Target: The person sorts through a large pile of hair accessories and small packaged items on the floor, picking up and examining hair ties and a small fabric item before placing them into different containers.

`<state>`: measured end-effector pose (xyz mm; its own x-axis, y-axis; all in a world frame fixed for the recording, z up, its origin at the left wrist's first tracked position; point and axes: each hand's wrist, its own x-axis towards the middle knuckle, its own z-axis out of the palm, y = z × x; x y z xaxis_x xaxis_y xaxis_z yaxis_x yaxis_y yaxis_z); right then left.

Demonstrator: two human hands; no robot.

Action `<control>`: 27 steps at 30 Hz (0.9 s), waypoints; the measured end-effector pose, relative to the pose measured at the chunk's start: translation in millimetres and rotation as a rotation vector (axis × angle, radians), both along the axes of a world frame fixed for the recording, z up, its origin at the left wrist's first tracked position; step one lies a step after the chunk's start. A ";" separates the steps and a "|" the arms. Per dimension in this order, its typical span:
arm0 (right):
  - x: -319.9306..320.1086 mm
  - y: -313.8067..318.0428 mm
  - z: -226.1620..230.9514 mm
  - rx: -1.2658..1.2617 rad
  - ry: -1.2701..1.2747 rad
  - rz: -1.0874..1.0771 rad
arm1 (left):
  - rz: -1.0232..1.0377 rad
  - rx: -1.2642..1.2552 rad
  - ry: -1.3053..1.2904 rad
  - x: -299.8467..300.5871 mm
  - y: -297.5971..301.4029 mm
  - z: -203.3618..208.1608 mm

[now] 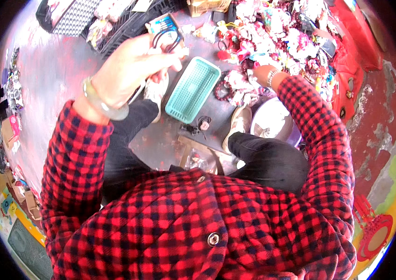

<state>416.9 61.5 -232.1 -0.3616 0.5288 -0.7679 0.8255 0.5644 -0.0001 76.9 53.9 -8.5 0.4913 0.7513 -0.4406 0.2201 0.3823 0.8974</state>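
My left hand [137, 65], with a pale bangle at its wrist, is raised over the floor, its fingers closed on dark looped hair ties [169, 41]. A thin shiny strip shows below the palm; its kind is unclear. Just beyond the fingers is a small blue and brown box [164, 24]. My right hand [264, 74] reaches into the near edge of a big pile of colourful hair ties [291, 44], many white, pink and red. Its fingertips are blurred and partly hidden there. Between the hands lies a shallow green plastic basket [193, 88] with nothing in it.
A white and purple round tub [272, 119] stands by my right knee. Dark crates [118, 37] are at the far left, red bags [361, 37] at the far right. Near my feet lie a wooden frame [198, 149] and a small pink-topped piece [204, 122].
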 end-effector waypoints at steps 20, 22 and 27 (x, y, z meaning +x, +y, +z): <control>-153.5 -196.7 -141.1 -0.157 0.282 0.004 | 0.080 0.082 0.017 -46.3 -9.2 -2.7; -141.2 -190.2 -145.3 -0.164 0.252 0.035 | 0.087 0.095 -0.014 -44.7 -10.6 -2.9; -119.9 -172.3 -123.1 -0.273 0.477 0.070 | 0.068 0.092 0.034 -40.3 -6.9 -0.8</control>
<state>297.0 -110.7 -355.2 -0.7298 0.2961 -0.6162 0.6590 0.5447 -0.5187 36.5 47.1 -9.3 0.4236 0.8204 -0.3840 0.2273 0.3141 0.9218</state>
